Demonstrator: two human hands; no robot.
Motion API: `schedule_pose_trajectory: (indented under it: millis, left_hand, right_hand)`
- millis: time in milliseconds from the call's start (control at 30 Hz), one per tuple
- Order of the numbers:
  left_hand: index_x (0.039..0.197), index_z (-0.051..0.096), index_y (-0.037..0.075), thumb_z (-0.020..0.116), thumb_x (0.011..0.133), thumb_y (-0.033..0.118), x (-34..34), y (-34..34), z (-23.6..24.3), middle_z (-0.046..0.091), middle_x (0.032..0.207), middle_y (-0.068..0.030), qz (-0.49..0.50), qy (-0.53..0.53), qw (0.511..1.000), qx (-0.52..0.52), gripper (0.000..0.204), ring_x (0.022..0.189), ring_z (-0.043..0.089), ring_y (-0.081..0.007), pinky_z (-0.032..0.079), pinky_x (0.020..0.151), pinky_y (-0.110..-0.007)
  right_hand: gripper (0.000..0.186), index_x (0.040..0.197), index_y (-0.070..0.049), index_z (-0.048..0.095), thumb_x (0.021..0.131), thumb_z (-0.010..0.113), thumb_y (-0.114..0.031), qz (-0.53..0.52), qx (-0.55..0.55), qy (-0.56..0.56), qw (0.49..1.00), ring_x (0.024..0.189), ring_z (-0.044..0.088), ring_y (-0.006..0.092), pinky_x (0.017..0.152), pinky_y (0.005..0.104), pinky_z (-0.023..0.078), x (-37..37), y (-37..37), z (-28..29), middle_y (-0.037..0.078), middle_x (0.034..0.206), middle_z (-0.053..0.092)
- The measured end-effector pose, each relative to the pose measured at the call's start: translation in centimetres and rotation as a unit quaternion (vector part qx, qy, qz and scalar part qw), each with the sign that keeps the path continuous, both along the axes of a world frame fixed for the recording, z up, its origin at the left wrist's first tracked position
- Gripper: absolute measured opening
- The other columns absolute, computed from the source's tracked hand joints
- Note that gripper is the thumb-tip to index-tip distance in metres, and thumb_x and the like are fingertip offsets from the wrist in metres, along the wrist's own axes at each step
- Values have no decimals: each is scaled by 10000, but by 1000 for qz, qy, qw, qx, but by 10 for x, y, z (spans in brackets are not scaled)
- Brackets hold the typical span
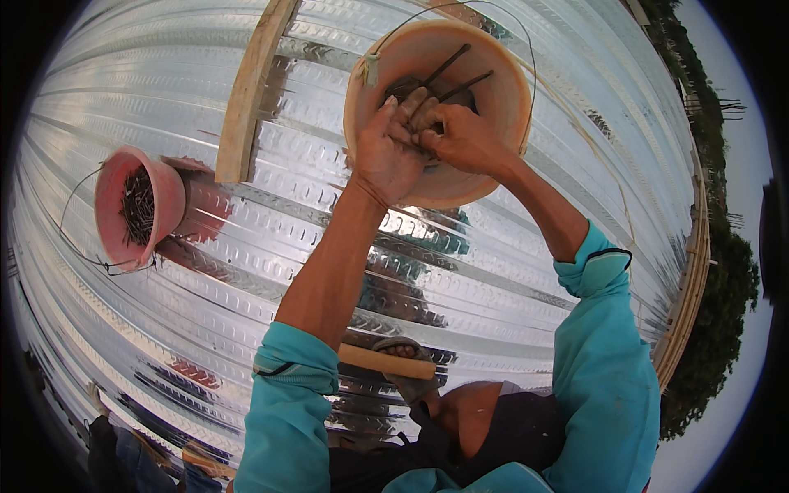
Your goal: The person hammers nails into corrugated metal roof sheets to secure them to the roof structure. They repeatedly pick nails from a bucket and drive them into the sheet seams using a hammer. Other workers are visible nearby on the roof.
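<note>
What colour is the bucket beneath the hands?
The bucket is a pale, faded orange; it shows best in the head view.

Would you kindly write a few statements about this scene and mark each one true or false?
1. The left hand and right hand are close together at the mouth of the orange bucket. True.
2. Dark, thin pieces lie in the red bucket. True.
3. The red bucket stands to the right of the orange one. False: it is to the left.
4. The turquoise sleeves reach the wrists. False: they end on the forearms.
5. A wooden plank lies left of the orange bucket. True.
</note>
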State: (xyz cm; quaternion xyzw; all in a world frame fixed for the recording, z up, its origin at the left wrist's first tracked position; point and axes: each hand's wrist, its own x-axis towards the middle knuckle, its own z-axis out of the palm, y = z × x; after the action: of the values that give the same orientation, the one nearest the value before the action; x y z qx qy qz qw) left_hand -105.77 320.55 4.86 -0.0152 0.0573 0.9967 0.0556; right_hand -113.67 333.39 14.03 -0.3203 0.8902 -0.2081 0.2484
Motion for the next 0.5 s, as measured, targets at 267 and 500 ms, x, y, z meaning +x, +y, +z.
schedule_pose_trajectory:
  millis: [267,500]
  left_hand:
    - [1416,448,68,406,1072,411,-4,2,17,582,1317,-156,16,-93,995,-44,488,1216,560,-284,409,1086,-482]
    - [1240,598,62,464,1071,323,-14,2,8,677,1049,-66,34,-72,955,-286,338,950,630,-183,512,900,-355]
  right_hand:
    - [188,982,-68,707,1010,607,-225,-78,-187,-292,935,784,621,88,694,272,501,-33,27,-32,6,887,692]
    - [192,927,-64,696,1006,613,-217,-145,-208,-373,893,739,615,101,671,252,510,-38,28,-20,4,849,670]
